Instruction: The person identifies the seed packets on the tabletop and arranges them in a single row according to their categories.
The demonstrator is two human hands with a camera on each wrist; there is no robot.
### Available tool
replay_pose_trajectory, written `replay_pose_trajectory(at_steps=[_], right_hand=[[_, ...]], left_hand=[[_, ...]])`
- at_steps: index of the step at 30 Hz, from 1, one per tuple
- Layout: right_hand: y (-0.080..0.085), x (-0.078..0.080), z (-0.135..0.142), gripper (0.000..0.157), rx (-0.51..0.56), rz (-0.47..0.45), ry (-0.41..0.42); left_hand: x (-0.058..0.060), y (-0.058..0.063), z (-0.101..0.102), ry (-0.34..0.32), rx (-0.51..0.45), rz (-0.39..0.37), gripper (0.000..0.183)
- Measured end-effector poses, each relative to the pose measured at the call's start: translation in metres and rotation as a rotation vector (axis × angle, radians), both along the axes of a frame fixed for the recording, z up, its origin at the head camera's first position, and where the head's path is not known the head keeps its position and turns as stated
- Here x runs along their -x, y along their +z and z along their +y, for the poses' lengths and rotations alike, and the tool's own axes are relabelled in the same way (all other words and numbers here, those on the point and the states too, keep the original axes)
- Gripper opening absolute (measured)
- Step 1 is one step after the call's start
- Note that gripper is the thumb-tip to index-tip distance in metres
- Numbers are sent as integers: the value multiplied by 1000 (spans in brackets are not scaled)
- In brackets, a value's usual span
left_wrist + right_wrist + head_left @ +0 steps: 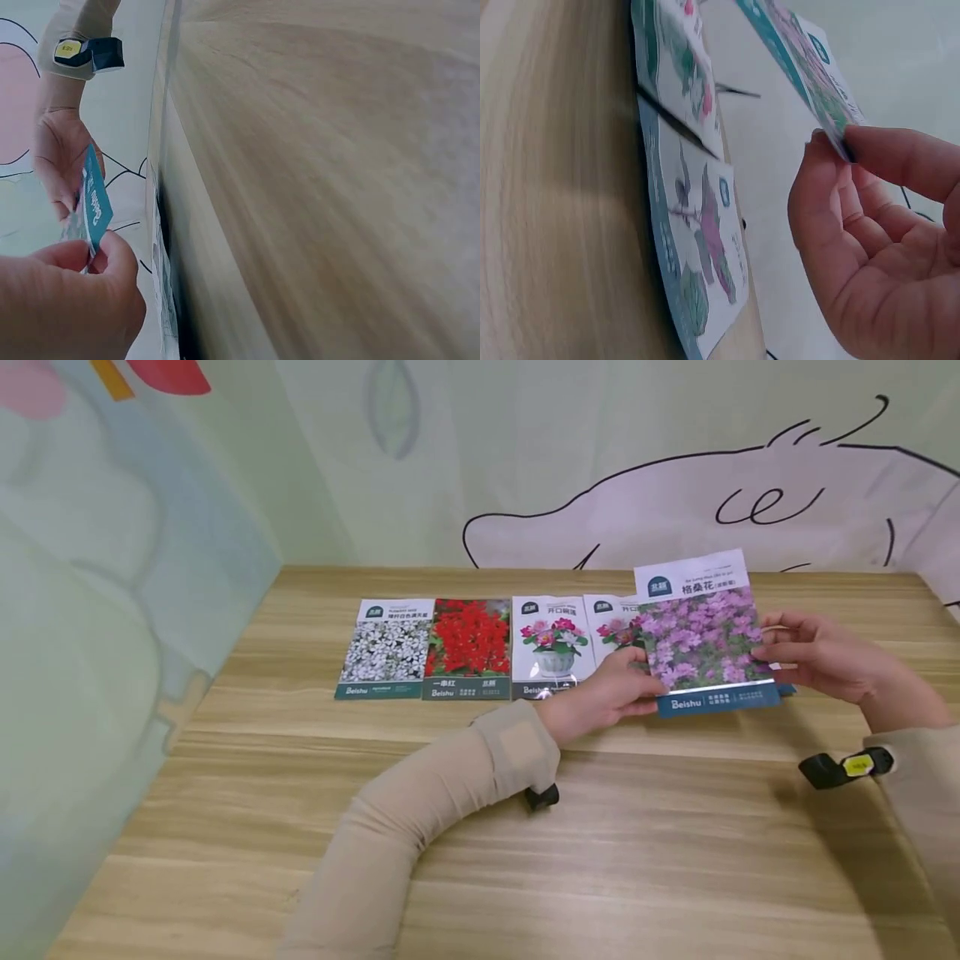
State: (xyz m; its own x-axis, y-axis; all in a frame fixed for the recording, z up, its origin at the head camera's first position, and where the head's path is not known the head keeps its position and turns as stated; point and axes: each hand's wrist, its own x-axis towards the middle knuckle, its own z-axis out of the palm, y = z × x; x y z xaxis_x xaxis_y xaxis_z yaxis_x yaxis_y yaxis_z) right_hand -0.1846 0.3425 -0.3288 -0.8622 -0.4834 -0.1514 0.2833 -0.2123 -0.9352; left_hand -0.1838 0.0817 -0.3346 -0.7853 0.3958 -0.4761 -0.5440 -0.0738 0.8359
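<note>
Both hands hold up a seed packet with pinkish-purple flowers (705, 639), raised above the table and tilted slightly. My left hand (611, 692) pinches its lower left edge between thumb and fingers. At the right edge, my right hand (832, 658) grips it between thumb and forefinger, the other fingers curled behind. In the left wrist view the packet's teal bottom strip (96, 199) shows nearly edge-on. Beneath the raised packet, a packet with a magenta bloom (716, 244) lies on the table, mostly hidden in the head view.
Left of the hands, a row holds a white-flower packet (386, 643), a red-flower packet (468, 639), and a potted-lotus packet (551, 639). A similar lotus packet (611, 618) is partly covered by the raised one. Behind the wooden table (600, 860) rises a wall with line drawings (675, 485).
</note>
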Motion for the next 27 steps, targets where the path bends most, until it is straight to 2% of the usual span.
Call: replay_pose_trajectory(at_steps=[4, 8, 11, 14, 18, 21, 24, 27], right_hand=[[2, 5, 10, 34, -264, 55, -38], [4, 11, 18, 36, -472, 85, -82], [5, 16, 22, 36, -559, 81, -104], [8, 22, 25, 40, -662, 103, -99], [10, 29, 29, 42, -691, 106, -98], [12, 34, 31, 39, -710, 84, -96], [14, 38, 37, 37, -755, 68, -76], [16, 41, 44, 34, -816, 58, -61]], left_hand=[[3, -1, 11, 89, -13, -8, 36], [8, -3, 26, 144, -16, 69, 40], [9, -6, 35, 163, -6, 129, 47], [10, -7, 44, 199, -2, 157, 55], [12, -5, 53, 279, 3, 174, 63], [13, -2, 58, 315, -12, 171, 62], [14, 0, 61, 313, -57, 154, 56], [14, 0, 65, 281, -98, 153, 50]])
